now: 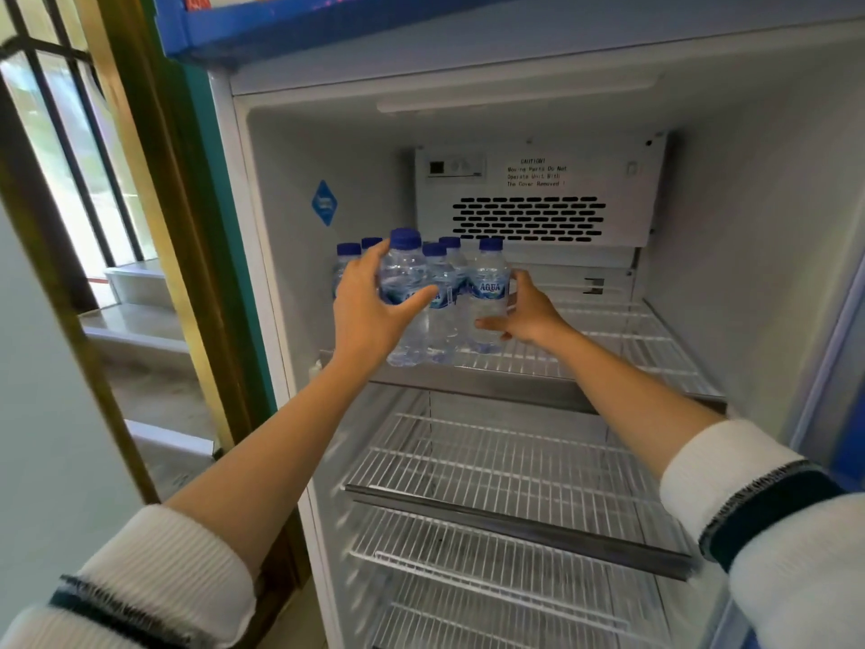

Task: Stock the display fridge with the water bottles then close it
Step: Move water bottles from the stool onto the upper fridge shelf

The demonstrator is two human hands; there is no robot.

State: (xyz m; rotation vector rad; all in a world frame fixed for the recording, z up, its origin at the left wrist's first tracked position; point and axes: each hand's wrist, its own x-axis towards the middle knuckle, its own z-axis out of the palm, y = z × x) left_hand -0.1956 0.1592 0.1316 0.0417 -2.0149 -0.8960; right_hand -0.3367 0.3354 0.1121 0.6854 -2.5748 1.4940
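Note:
The display fridge (730,189) stands open in front of me. Several small water bottles with blue caps stand clustered at the left of its top wire shelf (608,348). My left hand (370,311) wraps around the front left bottle (405,278), thumb across its label. My right hand (524,311) grips the rightmost bottle (489,292), labelled AQUA, from its right side near the base. Both bottles stand upright on the shelf.
Two more wire shelves (491,466) lie below with nothing on them. A white fan cover with vents (529,217) fills the back wall. The door's blue edge (838,414) shows at far right. A gold-framed doorway (140,227) and steps lie to the left.

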